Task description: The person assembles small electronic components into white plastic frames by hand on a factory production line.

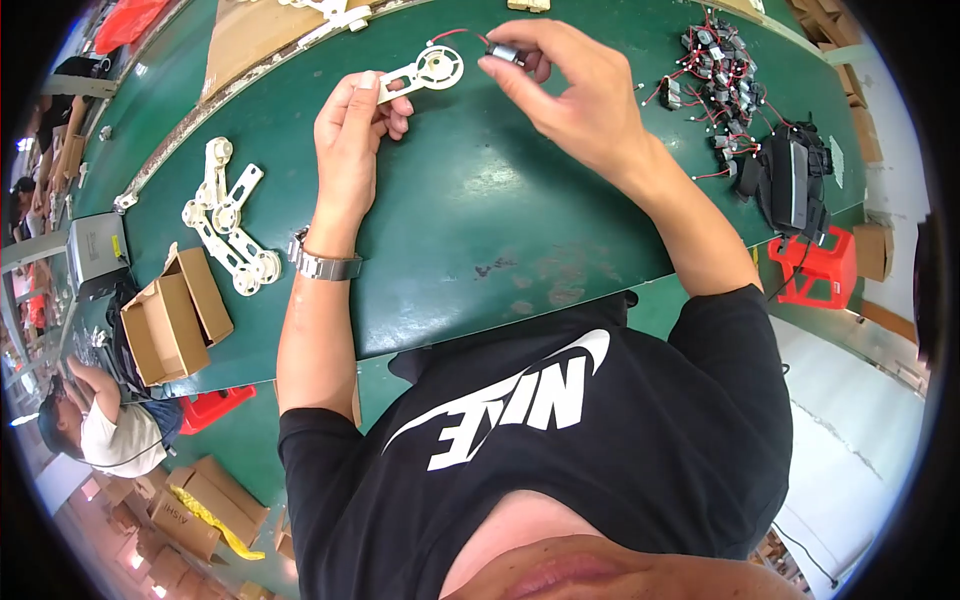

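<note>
My left hand [352, 125] grips the narrow arm of a cream plastic bracket [437, 67], whose round ring end points up and to the right. Between the thumb and fingers of my right hand [575, 85] is a small motor [505, 53] with a silver and black body. A red and dark wire [460, 33] runs from the motor to the top of the ring. The two hands are held apart above the green table [480, 230]. Several similar cream brackets [222, 215] lie in a loose group left of my left forearm.
Many small motors with wires [722, 75] are heaped at the right, beside a black device [790, 175]. An open cardboard box [165, 325] stands at the table's left edge, near a grey box [98, 255]. Red stools [822, 268] and a seated person [125, 430] are beyond the table.
</note>
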{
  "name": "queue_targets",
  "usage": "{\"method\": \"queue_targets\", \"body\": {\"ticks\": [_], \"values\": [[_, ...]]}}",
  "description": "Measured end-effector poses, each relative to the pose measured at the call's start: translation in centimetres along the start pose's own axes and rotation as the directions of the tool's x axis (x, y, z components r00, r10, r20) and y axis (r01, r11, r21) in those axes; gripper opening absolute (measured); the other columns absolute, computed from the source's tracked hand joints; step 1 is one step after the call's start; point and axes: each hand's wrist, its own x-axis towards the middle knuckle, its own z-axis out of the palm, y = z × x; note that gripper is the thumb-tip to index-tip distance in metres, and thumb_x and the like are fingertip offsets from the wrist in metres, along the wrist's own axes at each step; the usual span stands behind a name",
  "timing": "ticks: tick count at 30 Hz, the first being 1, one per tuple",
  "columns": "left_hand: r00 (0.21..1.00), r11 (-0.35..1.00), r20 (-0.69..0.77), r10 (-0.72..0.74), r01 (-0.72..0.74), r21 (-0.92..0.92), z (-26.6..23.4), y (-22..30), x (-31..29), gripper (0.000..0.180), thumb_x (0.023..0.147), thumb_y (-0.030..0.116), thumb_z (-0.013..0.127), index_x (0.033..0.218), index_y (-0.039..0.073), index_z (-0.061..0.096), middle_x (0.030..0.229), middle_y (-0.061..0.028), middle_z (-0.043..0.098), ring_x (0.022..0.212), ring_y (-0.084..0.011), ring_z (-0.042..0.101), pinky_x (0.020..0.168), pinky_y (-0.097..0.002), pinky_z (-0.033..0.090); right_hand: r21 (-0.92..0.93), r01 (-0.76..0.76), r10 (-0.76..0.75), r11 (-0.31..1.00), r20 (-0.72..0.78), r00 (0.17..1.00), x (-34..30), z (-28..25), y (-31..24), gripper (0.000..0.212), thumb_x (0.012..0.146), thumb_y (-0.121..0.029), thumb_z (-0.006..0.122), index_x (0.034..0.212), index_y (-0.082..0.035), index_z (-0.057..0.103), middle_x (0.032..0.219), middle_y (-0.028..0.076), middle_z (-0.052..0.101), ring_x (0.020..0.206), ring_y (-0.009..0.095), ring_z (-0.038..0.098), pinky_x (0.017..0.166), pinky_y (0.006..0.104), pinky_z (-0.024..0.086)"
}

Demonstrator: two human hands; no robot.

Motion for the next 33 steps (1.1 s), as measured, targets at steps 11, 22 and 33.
{"method": "queue_targets", "body": {"ticks": [11, 22, 33], "values": [[0.999, 0.990, -0.023, -0.035, 0.031, -0.136, 0.3, -0.2, -0.3, 0.025, 0.113, 0.028, 0.052, 0.118, 0.005, 0.058, 0.093, -0.0069, 0.065, 0.082, -0.0146, 0.058, 0.073, -0.0293, 0.048, 0.081, 0.043, -0.037, 0.996, -0.068, 0.997, -1.7, 1.0, 0.1, 0.025, 0.086, -0.010, 0.084, 0.108, -0.005, 0.074, 0.091, 0.007, 0.073, 0.073, 0.019, 0.068, 0.066, 0.0310, 0.057], [0.999, 0.997, -0.042, 0.007, -0.011, -0.076, 0.7, -0.5, -0.3, 0.024, 0.113, 0.030, 0.054, 0.115, 0.006, 0.059, 0.090, -0.0067, 0.069, 0.075, -0.0116, 0.059, 0.069, -0.0267, 0.050, 0.105, 0.027, -0.034, 0.994, 0.068, 0.997, -2.3, 1.3, -0.1, 0.023, 0.088, -0.010, 0.083, 0.108, -0.005, 0.072, 0.091, 0.009, 0.072, 0.075, 0.021, 0.068, 0.068, 0.0326, 0.056], [0.997, 0.984, -0.007, 0.076, -0.074, 0.161, 2.8, -0.3, -1.6, 0.022, 0.111, 0.028, 0.057, 0.116, 0.007, 0.063, 0.086, -0.0025, 0.073, 0.068, -0.0037, 0.056, 0.061, -0.0207, 0.044, 0.210, -0.368, 0.299, 0.906, 0.299, 0.906, -2.3, 1.3, 0.9, 0.022, 0.092, -0.016, 0.081, 0.109, -0.005, 0.072, 0.088, 0.010, 0.074, 0.075, 0.018, 0.071, 0.066, 0.0342, 0.055]]}}
